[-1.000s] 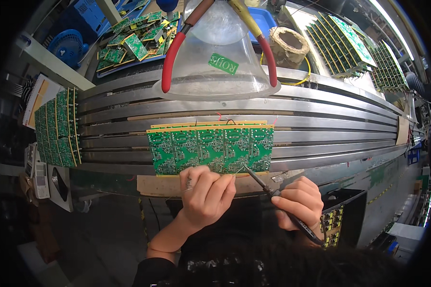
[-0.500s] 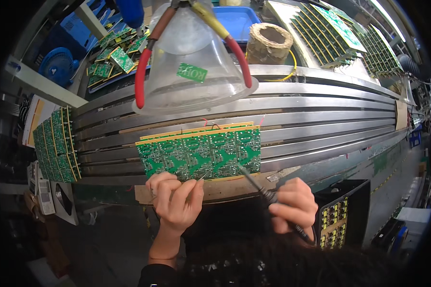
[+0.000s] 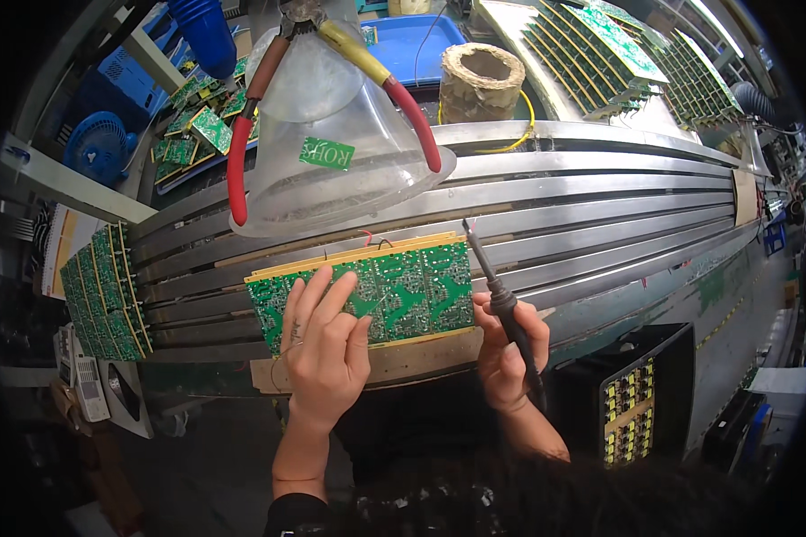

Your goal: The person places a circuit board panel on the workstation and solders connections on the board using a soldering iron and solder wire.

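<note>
In front of me a stack of green circuit boards [image 3: 407, 300] with yellowish edges rests at the front of the metal rails. My left hand [image 3: 325, 358] lies on the board's left half, its fingers stretched out and apart. A thin pale line shows by its thumb tip; whether it is wire in the fingers I cannot tell. My right hand [image 3: 510, 353] is closed round a black soldering iron [image 3: 501, 300], its tip pointing up and away beyond the board's right corner. Those fingers are beside the board's right edge. Short red and black wires stick out behind the stack.
Above the boards hangs a clear plastic funnel [image 3: 331, 188], with red-handled pliers [image 3: 239, 170] in front of it. More boards [image 3: 107, 291] stand at the left. Behind are a cardboard tube [image 3: 479, 98], a blue tray [image 3: 412, 45] and racked boards [image 3: 591, 63]. A black box [image 3: 667, 358] stands right.
My left hand has gone from a pinch at the board's near edge to fingers spread over its face. The soldering iron has swung away from the board, tip now past its far right corner.
</note>
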Motion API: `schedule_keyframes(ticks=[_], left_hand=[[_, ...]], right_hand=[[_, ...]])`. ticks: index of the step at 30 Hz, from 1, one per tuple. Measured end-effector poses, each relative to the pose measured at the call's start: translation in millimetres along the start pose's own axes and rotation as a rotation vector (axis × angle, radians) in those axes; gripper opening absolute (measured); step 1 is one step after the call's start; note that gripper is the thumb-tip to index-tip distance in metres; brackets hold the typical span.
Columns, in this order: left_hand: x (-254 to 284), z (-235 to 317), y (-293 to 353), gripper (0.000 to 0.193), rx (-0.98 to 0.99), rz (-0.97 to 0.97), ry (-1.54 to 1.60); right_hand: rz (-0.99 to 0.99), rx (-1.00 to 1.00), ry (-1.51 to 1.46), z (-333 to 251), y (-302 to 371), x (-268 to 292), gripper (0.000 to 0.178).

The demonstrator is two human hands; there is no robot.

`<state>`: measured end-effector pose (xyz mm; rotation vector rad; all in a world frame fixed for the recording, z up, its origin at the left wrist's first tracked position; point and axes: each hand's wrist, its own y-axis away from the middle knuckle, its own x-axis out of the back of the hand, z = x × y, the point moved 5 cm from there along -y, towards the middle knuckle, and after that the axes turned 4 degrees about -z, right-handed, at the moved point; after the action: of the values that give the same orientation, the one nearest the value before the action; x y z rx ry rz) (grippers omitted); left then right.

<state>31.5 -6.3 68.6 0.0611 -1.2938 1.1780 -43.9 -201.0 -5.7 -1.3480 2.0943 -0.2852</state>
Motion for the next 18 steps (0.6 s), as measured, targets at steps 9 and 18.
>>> schedule_keyframes(ticks=[9,18], left_hand=[[16.8,-20.5,10.8,0.026,0.053,-0.004,-0.007],[27.5,-25.9,-18.5,0.049,-0.09,-0.227,-0.026]], right_hand=[[-0.112,-0.033,0.105,2.0,0.7,-20.2,0.043],[-0.002,0.092,0.149,-3.8,-4.3,23.6,0.047]])
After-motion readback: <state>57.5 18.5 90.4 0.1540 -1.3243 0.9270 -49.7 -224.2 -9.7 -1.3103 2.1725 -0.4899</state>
